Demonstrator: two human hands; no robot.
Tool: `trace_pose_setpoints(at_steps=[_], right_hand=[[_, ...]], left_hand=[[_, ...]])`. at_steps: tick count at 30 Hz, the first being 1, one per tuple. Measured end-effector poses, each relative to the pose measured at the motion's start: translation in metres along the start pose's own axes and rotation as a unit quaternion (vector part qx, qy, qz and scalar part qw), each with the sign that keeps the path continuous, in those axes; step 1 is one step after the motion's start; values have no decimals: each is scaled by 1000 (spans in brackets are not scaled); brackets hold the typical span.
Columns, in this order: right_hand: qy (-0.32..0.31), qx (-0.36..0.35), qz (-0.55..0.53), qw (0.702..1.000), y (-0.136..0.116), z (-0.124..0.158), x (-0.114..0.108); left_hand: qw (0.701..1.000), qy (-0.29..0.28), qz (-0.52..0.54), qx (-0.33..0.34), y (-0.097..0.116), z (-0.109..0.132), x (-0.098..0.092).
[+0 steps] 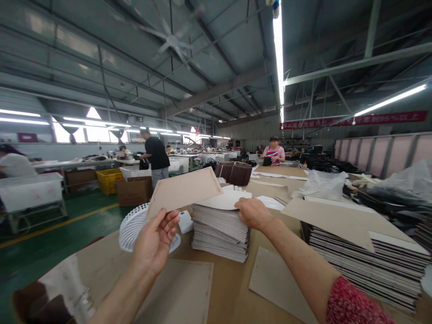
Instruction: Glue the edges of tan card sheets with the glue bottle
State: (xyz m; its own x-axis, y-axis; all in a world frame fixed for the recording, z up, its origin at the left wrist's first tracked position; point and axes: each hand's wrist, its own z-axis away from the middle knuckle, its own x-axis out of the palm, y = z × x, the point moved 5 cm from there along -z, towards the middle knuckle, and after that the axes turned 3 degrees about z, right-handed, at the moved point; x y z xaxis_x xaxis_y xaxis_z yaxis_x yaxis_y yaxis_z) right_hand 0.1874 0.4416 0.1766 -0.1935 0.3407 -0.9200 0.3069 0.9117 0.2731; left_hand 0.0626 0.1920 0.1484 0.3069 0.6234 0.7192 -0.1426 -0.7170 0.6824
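Note:
My left hand (154, 240) pinches the lower left corner of a thin beige cardboard panel (185, 188), which is tilted up in the air. Beside that panel, a pale sheet (225, 198) lies on top of a tall stack of grey-white sheets (219, 231). My right hand (254, 213) is closed on the right end of this top sheet, fingertips partly hidden. Two more beige panels lie flat on the brown table, one below my left hand (178, 292) and another panel (278, 281) under my right forearm.
A white fan (135, 227) and a white phone-like object (185, 222) are left of the stack. At right stands a big pile of dark-edged boards (364, 265). Clear plastic (320, 183) and a dark brown bundle (233, 173) lie farther back. A co-worker (274, 152) is across the table.

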Motion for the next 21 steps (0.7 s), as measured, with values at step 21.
trace_pose_setpoints(at_steps=[21], right_hand=[[404,92,103,904,-19,234,-74]], left_hand=[[998,22,21,-46,-30,-29,35]])
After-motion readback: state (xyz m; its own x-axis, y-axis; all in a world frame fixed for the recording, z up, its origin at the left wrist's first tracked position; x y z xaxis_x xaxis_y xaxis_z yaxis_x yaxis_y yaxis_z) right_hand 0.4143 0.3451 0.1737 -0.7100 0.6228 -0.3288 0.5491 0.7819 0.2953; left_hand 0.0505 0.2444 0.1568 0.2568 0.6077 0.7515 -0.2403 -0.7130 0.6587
